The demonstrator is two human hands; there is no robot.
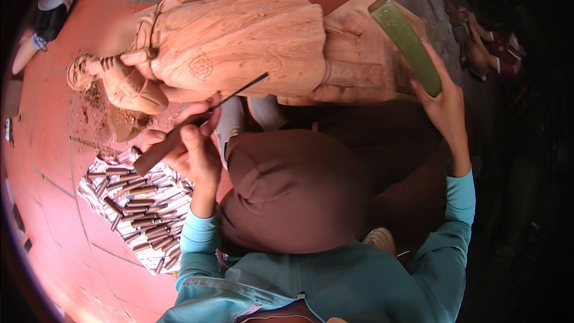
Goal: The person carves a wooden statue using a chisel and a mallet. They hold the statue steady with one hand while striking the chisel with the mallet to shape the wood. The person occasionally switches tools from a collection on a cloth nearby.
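My left hand (200, 152) is closed around a wood-carving chisel (156, 154). Its brown handle points down to the left, and the thin dark blade slants up to the right, in front of a carved wooden figure (239, 42). That figure lies across the top of the view with its head to the left and robe folds and round motifs cut into it. At the figure's right end, my right hand (445, 104) grips the lower end of a long green block (406, 45). The block tilts up to the left over the wood; I cannot tell what it is made of.
Left of my knee, a striped cloth (92, 188) bears several chisels (143, 209) with brown handles. Wood chips (95, 107) lie on the red tiled floor (48, 143) near the figure's head. Parts of other people show at the upper left and upper right.
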